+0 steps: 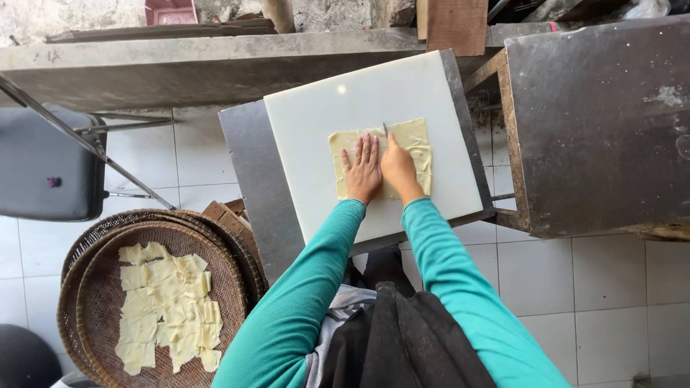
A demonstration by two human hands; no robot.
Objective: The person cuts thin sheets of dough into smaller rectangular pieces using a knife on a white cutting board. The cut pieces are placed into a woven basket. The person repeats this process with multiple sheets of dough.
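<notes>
On white cutting board [374,93], centre frame: pale yellow dough sheet [415,136]. Left hand [363,171] flat, fingers spread, pressing sheet's left half, gripping nothing. Right hand [397,167] closed round knife [385,128], blade tip toward 12 o'clock. Best cut likely: sheet pinned firm, fingers off blade line, one straight stroke. At 8 o'clock, woven tray [97,287] with cut pieces [169,305].

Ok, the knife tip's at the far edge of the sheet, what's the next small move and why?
Probably draw the knife toward the body: its tip sits at the far edge of the pale dough sheet, the left hand presses the sheet flat, and the right hand grips the handle.
</notes>
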